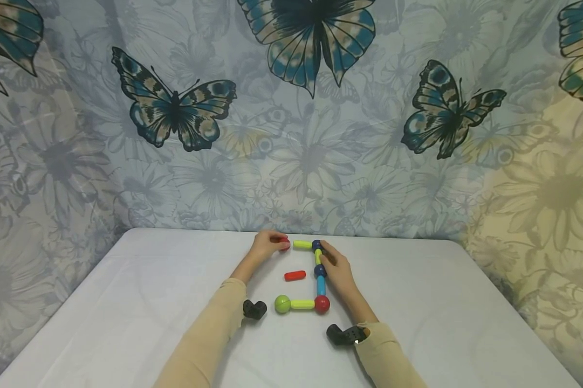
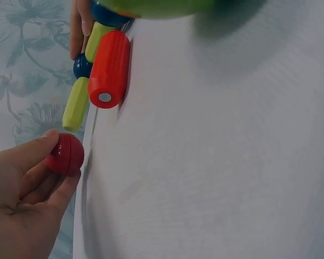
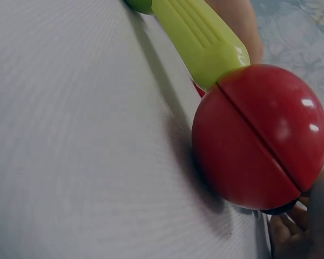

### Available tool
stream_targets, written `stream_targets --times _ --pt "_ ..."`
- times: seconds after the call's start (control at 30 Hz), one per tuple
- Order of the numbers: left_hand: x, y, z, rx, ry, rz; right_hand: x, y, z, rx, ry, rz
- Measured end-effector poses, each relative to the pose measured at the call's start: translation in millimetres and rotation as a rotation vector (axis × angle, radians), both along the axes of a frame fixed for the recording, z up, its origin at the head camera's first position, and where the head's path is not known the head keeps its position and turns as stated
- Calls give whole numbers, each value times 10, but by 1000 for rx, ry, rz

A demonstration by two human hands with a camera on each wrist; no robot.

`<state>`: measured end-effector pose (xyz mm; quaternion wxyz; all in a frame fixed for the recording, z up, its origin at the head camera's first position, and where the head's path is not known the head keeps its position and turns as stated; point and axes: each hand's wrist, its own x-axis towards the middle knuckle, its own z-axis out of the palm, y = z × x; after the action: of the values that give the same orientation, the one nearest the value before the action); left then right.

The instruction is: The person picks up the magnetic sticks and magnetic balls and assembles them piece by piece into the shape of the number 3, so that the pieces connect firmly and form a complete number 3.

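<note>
My left hand (image 1: 267,245) pinches a red ball (image 2: 70,154) between thumb and fingers at the table's far edge. Just right of that ball is the free end of a yellow-green stick (image 1: 302,244), joined to a dark blue ball (image 1: 316,245). My right hand (image 1: 337,269) holds the chain at a second yellow-green stick (image 1: 317,256) between this ball and another dark blue ball (image 1: 320,270). From there a light blue stick (image 1: 321,286) runs to a larger red ball (image 1: 322,304). A near yellow-green stick (image 1: 302,304) links it to a green ball (image 1: 282,304).
Inside the three-sided shape, a loose red stick (image 1: 295,276) lies on the white table (image 1: 141,302), a round metal spot on its end (image 2: 105,97). Black wrist cameras (image 1: 255,310) sit beside both forearms. A butterfly-patterned cloth (image 1: 310,161) hangs behind the table.
</note>
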<state>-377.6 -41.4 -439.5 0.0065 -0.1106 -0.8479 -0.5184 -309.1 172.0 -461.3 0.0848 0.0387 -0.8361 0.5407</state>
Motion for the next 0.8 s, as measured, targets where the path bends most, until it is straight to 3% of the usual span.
stream_targets --times 0.17,0.47,0.67,0.8 --pt "-33 -9 -40 37 34 -50 -1 -6 0 1 -4 7" --pt "6 70 -4 22 -8 -35 -6 3 -18 0 3 17" --pt "-11 33 -29 49 26 -83 3 -6 -4 11 -8 4" --pt "0 45 -26 40 27 -73 1 -3 -9 15 -14 2"
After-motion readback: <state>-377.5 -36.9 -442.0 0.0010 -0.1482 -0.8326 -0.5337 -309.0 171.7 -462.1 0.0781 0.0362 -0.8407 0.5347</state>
